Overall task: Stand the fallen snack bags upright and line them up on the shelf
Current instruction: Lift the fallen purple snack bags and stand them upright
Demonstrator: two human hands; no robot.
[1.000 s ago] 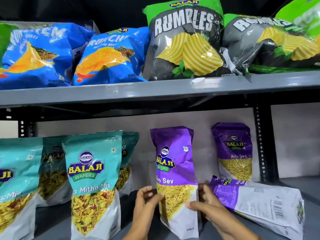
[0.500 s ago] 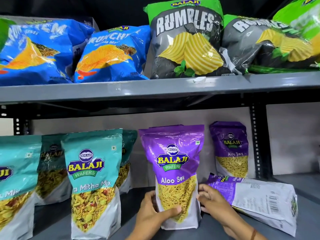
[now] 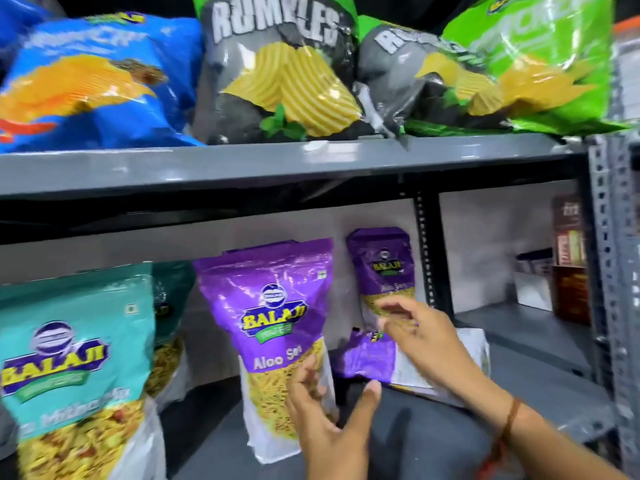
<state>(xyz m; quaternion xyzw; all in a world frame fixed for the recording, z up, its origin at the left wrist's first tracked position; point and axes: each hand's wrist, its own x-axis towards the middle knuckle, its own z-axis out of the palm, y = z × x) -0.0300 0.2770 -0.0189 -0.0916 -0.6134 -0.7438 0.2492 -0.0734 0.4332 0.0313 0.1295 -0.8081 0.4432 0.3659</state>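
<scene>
A grey metal lower shelf [image 3: 540,382] carries 2 upright purple Aloo Sev pouches, 1 at the front [image 3: 277,334] and 1 at its 1 o'clock by the back wall [image 3: 381,268]. A third purple pouch [image 3: 367,358] lies flat at the front pouch's 3 o'clock. At 9 o'clock stands a teal Mitha Mix pouch [image 3: 76,368]. The grey upper shelf [image 3: 277,164] holds blue [image 3: 90,84], grey-green [image 3: 277,74] and bright green [image 3: 540,64] chip bags.

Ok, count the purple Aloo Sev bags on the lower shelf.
3: front bag standing upright; back bag upright by the wall; fallen bag lying flat under the right hand. Others may be hidden.
</scene>
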